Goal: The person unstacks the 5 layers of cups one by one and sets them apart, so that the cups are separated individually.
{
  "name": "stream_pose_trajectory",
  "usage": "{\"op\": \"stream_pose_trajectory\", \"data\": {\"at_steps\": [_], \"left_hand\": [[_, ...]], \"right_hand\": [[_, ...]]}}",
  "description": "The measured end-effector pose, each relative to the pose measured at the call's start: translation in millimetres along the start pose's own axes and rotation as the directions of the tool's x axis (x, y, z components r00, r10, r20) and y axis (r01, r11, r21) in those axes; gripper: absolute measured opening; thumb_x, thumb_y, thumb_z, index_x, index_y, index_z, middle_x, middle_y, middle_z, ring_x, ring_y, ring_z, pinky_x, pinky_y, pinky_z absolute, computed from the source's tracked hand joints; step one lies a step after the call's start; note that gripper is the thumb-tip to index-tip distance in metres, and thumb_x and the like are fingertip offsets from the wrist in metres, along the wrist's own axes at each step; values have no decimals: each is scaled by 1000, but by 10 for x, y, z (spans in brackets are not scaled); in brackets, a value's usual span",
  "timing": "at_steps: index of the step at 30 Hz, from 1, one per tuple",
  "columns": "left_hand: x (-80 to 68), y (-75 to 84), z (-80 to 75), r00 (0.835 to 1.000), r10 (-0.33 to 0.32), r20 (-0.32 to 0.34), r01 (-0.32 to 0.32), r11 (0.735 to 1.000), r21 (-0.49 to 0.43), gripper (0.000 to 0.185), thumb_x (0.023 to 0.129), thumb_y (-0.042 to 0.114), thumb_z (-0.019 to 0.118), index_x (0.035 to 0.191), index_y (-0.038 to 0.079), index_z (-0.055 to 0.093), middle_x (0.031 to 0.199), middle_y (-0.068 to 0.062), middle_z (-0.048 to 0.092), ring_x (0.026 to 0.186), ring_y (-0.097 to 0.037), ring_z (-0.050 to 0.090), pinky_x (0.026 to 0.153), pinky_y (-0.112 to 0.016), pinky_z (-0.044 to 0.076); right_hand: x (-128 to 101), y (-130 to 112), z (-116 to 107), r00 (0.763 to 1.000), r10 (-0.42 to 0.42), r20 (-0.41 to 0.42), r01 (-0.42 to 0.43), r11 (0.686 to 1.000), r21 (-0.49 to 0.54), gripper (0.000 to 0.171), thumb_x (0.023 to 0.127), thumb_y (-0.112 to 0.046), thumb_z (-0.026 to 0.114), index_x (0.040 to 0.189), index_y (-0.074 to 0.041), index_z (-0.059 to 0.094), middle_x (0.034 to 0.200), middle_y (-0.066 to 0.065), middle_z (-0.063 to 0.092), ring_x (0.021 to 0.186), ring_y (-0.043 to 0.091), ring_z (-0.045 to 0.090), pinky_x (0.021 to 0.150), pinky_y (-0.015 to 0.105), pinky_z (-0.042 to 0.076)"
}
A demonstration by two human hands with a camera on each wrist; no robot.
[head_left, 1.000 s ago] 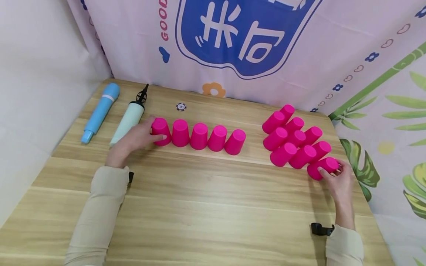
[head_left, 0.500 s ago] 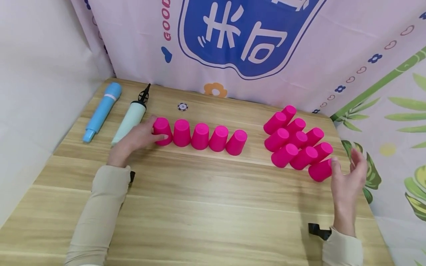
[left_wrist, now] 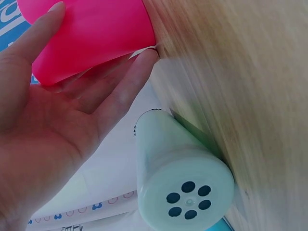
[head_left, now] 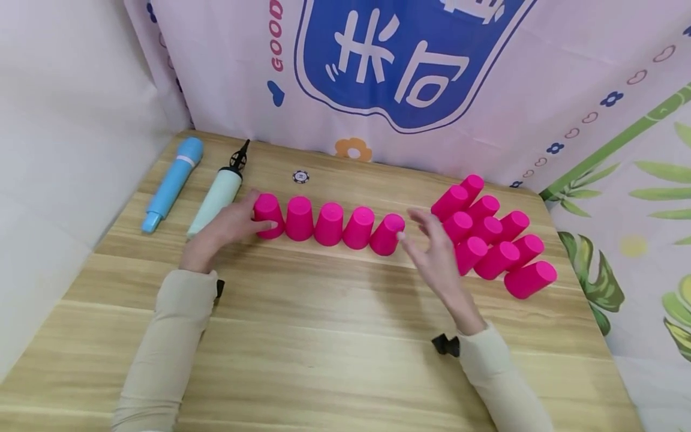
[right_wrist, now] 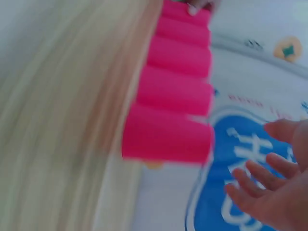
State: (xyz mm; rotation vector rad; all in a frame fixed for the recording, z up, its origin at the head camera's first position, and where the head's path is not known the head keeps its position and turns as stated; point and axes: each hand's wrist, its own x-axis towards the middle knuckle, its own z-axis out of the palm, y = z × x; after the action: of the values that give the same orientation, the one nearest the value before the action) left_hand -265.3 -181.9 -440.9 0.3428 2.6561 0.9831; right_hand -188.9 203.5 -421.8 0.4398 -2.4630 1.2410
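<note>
A row of several upside-down pink cups (head_left: 329, 224) stands on the wooden table. At its left end my left hand (head_left: 233, 224) holds the leftmost cup (head_left: 268, 215), thumb on the near side and fingers behind it. In the left wrist view that pink cup (left_wrist: 96, 36) sits between thumb and fingers. My right hand (head_left: 434, 255) is just right of the row's rightmost cup (head_left: 385, 236), its fingers spread and holding nothing. In the right wrist view a gap shows between the right hand (right_wrist: 274, 180) and the end cup (right_wrist: 166, 134).
More upside-down pink cups (head_left: 496, 260) stand in a cluster on the right. A pale green hand pump (head_left: 217, 198) and a blue pump (head_left: 174, 185) lie at the left. Behind the row lies a poker chip (head_left: 300, 176). A printed curtain (head_left: 237, 72) hangs along the back edge.
The right hand has let go of the front right cup in the cluster and moved left to the end of the row. The left hand stays at the leftmost cup.
</note>
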Motion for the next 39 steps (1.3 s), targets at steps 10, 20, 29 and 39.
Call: {"op": "stream_pose_trajectory", "data": {"at_steps": [10,20,29,39], "left_hand": [[20,7,103,1000,18,19,-18,1000,14,65,93,31,63,138,-1,30,123,-22,54,109,-36,53,95,-52,45],[28,26,75,1000,25,4,-25,1000,19,64,93,31,64,136,-2,31,122,-22,54,109,-36,53,93,-52,46],[22,46,-2,1000,9,-7,-9,1000,22,65,93,31,64,137,-2,29,124,-24,53,111,-38,52,94,-54,44],[8,35,6,1000,-3,3,3,1000,20,67,93,29,64,139,-3,28,127,-25,51,114,-40,50,96,-56,43]], "right_hand": [[58,224,346,990,109,94,-96,987,-132,48,86,-7,71,131,-1,53,130,17,51,117,31,51,99,45,43],[-224,219,99,999,37,-16,-39,988,-148,53,82,-6,75,130,-1,53,121,17,57,105,28,58,90,40,50],[-681,207,-509,980,97,-171,-127,977,-173,62,77,-3,80,133,-2,53,124,13,58,106,21,56,88,9,40],[-960,328,-1146,885,354,-302,-435,861,-265,64,82,-4,74,139,-4,44,124,16,57,108,29,54,81,9,39]]}}
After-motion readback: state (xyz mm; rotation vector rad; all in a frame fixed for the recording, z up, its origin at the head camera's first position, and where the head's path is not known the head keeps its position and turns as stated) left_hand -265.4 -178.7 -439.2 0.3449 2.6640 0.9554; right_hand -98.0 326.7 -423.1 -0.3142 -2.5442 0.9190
